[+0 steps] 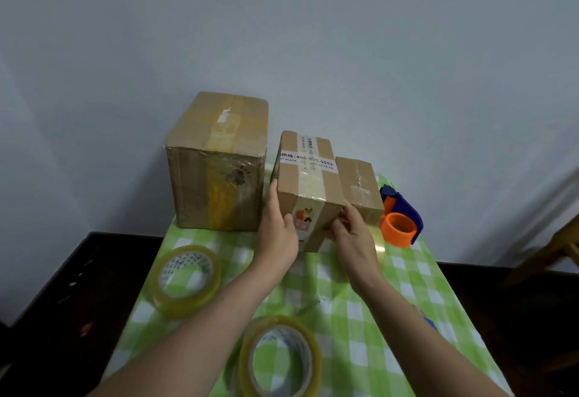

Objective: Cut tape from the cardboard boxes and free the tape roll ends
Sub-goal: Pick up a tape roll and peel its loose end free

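A mid-sized cardboard box (308,183) with a printed white label and clear tape hangs tilted above the table, held between my two hands. My left hand (279,230) presses flat on its left side. My right hand (354,233) grips its lower right corner. A large taped cardboard box (219,161) stands at the back left. Behind the held one, to the right, sits a small box (360,186). Two clear tape rolls lie on the cloth, one at the left (186,280) and one near me, standing on edge (280,357).
A blue and orange tape dispenser (401,215) lies at the back right on the green checked tablecloth (360,318). Dark floor flanks the table on both sides. A wooden chair (560,249) stands at the right. The wall is close behind the boxes.
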